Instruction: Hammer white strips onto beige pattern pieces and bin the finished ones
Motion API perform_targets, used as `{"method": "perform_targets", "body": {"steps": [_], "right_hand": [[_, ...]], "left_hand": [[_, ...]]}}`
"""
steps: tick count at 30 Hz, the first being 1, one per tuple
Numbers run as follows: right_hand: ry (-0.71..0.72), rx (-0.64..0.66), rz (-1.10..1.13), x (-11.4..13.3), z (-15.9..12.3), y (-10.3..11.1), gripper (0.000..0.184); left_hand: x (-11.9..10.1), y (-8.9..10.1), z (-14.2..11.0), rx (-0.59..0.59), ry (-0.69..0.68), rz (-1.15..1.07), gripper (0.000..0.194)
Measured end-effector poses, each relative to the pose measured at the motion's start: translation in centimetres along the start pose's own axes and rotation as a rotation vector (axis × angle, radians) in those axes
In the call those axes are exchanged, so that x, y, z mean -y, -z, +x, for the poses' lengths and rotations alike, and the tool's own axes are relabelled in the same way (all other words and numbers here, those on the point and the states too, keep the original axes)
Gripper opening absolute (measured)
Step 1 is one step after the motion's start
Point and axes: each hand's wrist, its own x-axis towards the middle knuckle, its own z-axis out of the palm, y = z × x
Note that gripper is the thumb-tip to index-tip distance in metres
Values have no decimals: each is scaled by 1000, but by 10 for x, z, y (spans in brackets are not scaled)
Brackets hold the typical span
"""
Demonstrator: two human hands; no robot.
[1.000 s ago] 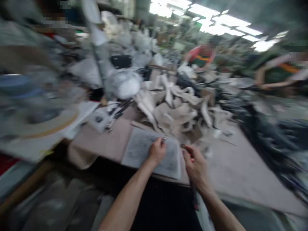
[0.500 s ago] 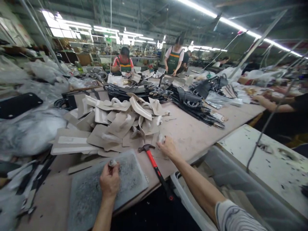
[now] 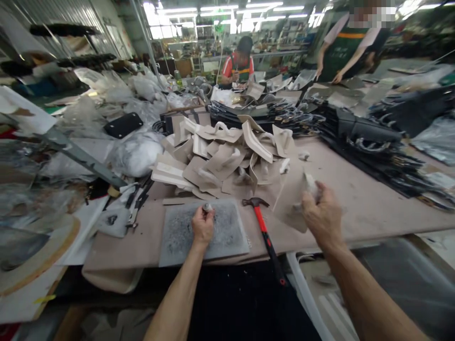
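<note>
My left hand (image 3: 203,227) is closed around a short metal cylinder (image 3: 207,207), held upright over a worn grey mat (image 3: 227,237); the kind of tool is not clear. My right hand (image 3: 323,210) grips the white strap of a beige panel (image 3: 288,201), which is tilted at the right side of the pile and slightly blurred. Between my hands lies a claw hammer (image 3: 261,220) with a red and black handle, its end sticking out past the table edge. Behind the mat rises a heap of beige panels (image 3: 223,163) with white straps and strips.
Stacks of black bag pieces (image 3: 369,142) lie at the right and back of the table (image 3: 355,218). Clear plastic bags (image 3: 135,154) crowd the left, near a metal post (image 3: 83,163). Below the right edge stands a plastic bin (image 3: 305,293). Two co-workers (image 3: 242,64) are across the table.
My view has swung left. My right hand, earlier at the table beside the heap, now has a beige panel by its strap. The left hand still has the metal cylinder over the mat.
</note>
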Motion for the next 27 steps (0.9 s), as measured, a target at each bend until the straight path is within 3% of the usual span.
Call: {"method": "perform_targets", "body": {"steps": [2, 6, 8, 10, 15, 21, 27], "right_hand": [[132, 93, 115, 28, -43, -7, 66], [341, 478, 156, 63, -120, -47, 58], [349, 685, 51, 67, -140, -67, 57], [310, 823, -44, 67, -148, -79, 55], [239, 853, -106, 68, -145, -79, 56], [186, 930, -52, 69, -139, -81, 53], [96, 916, 156, 62, -139, -85, 55]], "left_hand": [[2, 0, 0, -13, 36, -89, 29], [6, 2, 0, -168, 57, -247, 31], [7, 4, -1, -264, 34, -242, 29], [4, 6, -1, -271, 19, -212, 29], [-8, -1, 11, -27, -11, -271, 40], [-13, -34, 35, 302, 19, -297, 33], [-2, -46, 38, 332, 66, -252, 31]]}}
